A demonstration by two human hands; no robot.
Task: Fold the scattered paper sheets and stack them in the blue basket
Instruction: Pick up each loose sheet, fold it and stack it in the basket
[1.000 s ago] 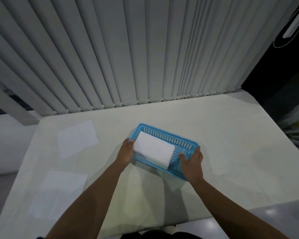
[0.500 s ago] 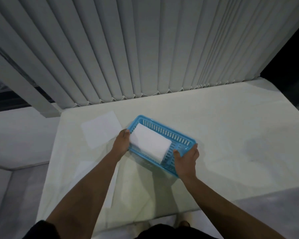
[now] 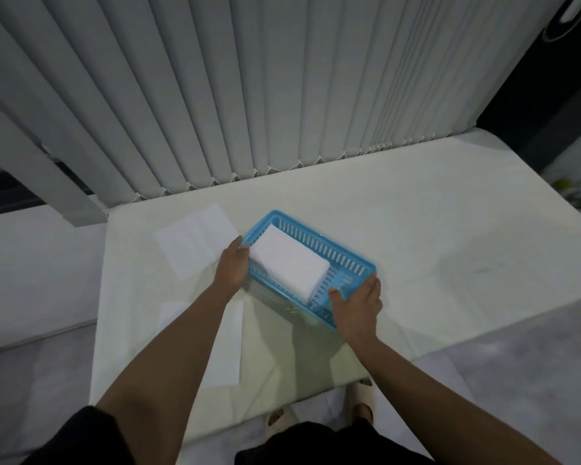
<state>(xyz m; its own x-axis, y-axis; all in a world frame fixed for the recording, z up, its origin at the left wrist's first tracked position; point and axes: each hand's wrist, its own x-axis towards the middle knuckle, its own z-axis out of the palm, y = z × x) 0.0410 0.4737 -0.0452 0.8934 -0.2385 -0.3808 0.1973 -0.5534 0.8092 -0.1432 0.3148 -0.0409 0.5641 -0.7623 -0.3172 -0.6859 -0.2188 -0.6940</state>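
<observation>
Both hands are clamped on the blue basket (image 3: 319, 243): the left hand (image 3: 231, 266) is wrapped around its left end, and the right hand (image 3: 358, 305) is closed over its near right corner. A stack of folded paper (image 3: 289, 263) is held inside the basket, filling most of it. The basket is seen near the middle of a pale, cream-coloured surface (image 3: 433, 236). An unfolded sheet (image 3: 197, 241) is laid flat on the surface just left of the left hand, and a second sheet (image 3: 228, 347) is partly hidden under the left forearm near the front edge. Grey vertical blinds (image 3: 249, 88) are hung along the far edge of the surface. A dark opening is seen at the right of the room, and grey floor (image 3: 517, 364) is visible below the surface's right corner.
</observation>
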